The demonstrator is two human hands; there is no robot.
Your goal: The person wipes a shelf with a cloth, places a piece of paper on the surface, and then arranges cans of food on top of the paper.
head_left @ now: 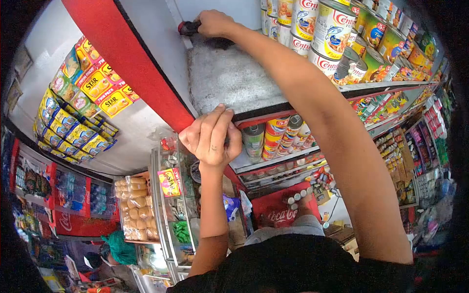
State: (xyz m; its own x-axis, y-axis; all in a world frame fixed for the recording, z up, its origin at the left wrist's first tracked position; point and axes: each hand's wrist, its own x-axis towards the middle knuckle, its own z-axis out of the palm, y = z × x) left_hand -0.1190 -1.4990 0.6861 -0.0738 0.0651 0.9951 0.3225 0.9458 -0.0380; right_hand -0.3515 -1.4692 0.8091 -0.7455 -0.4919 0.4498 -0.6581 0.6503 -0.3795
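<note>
While the left hand (211, 138) grips the shelf (229, 78) edge, fingers curled, the right hand (215, 23) clasps a red-and-black tool (187, 27) at its back, near stacked cans (322, 29).

The shelf (229, 80) is speckled grey, its side panel (128, 66) red, the tool (187, 27) red-and-black, the sachets (102, 90) yellow, the cans (333, 30) white-and-red.

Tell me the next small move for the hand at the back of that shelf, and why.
Probably draw the right hand, with its red-and-black tool, forward across the bare grey shelf top: it sits at the back corner, the patch looks dusty, and the left hand grips the front edge.
</note>
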